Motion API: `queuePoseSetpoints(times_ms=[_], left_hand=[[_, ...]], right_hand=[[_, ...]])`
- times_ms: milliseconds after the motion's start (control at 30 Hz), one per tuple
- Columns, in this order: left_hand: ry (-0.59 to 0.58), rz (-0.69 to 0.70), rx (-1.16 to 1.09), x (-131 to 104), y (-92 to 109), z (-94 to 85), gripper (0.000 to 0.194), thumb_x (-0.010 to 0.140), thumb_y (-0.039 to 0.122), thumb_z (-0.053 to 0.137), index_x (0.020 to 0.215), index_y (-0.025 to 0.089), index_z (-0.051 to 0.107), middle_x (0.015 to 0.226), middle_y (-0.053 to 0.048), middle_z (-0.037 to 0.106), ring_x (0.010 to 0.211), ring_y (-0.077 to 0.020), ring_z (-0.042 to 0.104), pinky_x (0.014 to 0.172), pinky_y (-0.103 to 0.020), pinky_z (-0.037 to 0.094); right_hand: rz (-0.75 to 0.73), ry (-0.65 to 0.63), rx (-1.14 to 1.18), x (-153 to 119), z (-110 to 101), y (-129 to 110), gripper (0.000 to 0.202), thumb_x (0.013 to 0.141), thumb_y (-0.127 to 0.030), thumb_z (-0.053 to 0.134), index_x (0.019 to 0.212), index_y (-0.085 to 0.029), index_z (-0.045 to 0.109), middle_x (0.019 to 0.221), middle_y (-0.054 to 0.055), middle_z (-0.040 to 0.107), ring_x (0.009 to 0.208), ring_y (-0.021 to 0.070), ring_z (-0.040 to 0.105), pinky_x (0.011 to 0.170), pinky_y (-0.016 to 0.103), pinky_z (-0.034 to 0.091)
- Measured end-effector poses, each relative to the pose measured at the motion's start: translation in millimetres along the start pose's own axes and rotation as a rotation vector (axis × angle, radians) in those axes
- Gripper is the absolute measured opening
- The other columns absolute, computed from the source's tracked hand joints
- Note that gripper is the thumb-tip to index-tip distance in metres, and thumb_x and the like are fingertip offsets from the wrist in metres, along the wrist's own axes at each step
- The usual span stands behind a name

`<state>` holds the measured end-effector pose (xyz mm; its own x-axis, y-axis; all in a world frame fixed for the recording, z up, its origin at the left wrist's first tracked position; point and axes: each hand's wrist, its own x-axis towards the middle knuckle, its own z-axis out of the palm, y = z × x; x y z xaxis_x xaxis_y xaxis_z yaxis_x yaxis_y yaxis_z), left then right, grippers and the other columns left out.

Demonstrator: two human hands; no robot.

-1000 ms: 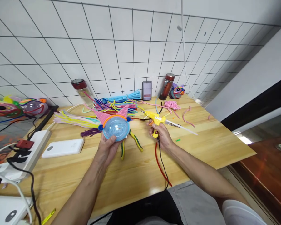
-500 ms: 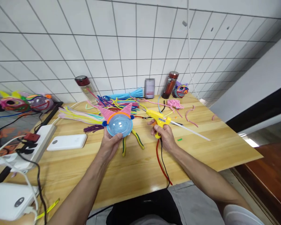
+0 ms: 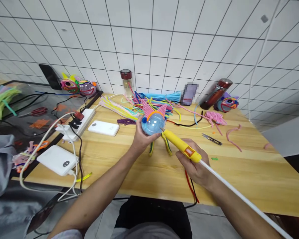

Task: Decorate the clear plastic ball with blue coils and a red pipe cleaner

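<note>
My left hand (image 3: 140, 138) grips a clear blue plastic ball (image 3: 152, 123) with two pink cone ears, an orange band and small blue pompoms, held just above the wooden table (image 3: 129, 172). Green-and-yellow pipe-cleaner legs (image 3: 167, 146) dangle under it. My right hand (image 3: 194, 166) holds a yellow hot glue gun (image 3: 180, 145) with a long white glue stick trailing behind. The gun's nozzle touches the ball's right side. Its black cord and a red pipe cleaner (image 3: 191, 188) run off the table's front edge.
A heap of coloured pipe cleaners (image 3: 149, 101) lies behind the ball. Two bottles (image 3: 126, 82) (image 3: 215, 93), a phone (image 3: 189, 94) and a finished craft (image 3: 225, 103) stand by the tiled wall. A power strip (image 3: 77, 124), two power banks (image 3: 103, 127) (image 3: 57, 160), small scissors (image 3: 211, 139) and pink pieces (image 3: 214, 118) lie about.
My head has turned left, so the view shifted. My right hand swung the glue gun around and brought its nozzle against the ball. My left hand kept hold of the ball.
</note>
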<state>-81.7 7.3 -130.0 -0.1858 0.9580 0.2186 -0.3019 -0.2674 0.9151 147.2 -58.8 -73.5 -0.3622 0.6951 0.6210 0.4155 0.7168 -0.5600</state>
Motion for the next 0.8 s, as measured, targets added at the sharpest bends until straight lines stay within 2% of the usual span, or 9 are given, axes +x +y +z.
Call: queuePoseSetpoints(times_ms=[100,267,433,567,800], left_hand=[[-0.002,0.092,0.044,-1,-3,0.9,0.115,0.054,0.034,0.105,0.151,0.029,0.044,0.155,-0.012,0.05,0.154,-0.0361,0.044,0.128,-0.049,0.038],[-0.024,0.109,0.044,-5,-4,3.4,0.116,0.054,0.03,0.105,0.153,0.03,0.045,0.156,-0.013,0.049,0.149,-0.0377,0.049,0.123,-0.05,0.045],[0.042,0.188,0.139,-9,-2,3.1,0.11,0.055,0.026,0.105,0.15,0.028,0.049,0.16,-0.013,0.047,0.154,-0.0394,0.042,0.13,-0.051,0.034],[0.031,0.246,0.208,-10,1,1.6,0.108,0.061,0.026,0.103,0.153,0.027,0.045,0.161,-0.013,0.045,0.157,-0.0382,0.039,0.134,-0.051,0.028],[0.033,0.261,0.235,-13,3,1.5,0.109,0.061,0.029,0.104,0.153,0.028,0.045,0.162,-0.013,0.044,0.156,-0.0386,0.04,0.134,-0.052,0.027]], right_hand=[[-0.106,-0.053,-0.112,5,4,-10,0.029,0.101,-0.018,0.061,0.128,-0.03,0.062,0.109,0.009,0.078,0.095,0.026,0.076,0.08,0.039,0.06],[-0.205,-0.077,-0.219,6,14,-14,0.03,0.101,-0.018,0.06,0.13,-0.026,0.062,0.107,0.01,0.08,0.092,0.0256,0.077,0.078,0.037,0.06],[-0.228,-0.08,-0.291,6,18,-19,0.028,0.104,-0.021,0.057,0.131,-0.026,0.061,0.105,0.01,0.079,0.09,0.0265,0.076,0.078,0.038,0.059],[-0.221,-0.086,-0.342,5,18,-23,0.03,0.102,-0.019,0.058,0.131,-0.024,0.06,0.106,0.011,0.078,0.089,0.0276,0.075,0.077,0.038,0.057],[-0.252,-0.092,-0.411,4,20,-23,0.031,0.102,-0.018,0.057,0.133,-0.023,0.058,0.108,0.013,0.078,0.092,0.0288,0.075,0.079,0.039,0.057]])
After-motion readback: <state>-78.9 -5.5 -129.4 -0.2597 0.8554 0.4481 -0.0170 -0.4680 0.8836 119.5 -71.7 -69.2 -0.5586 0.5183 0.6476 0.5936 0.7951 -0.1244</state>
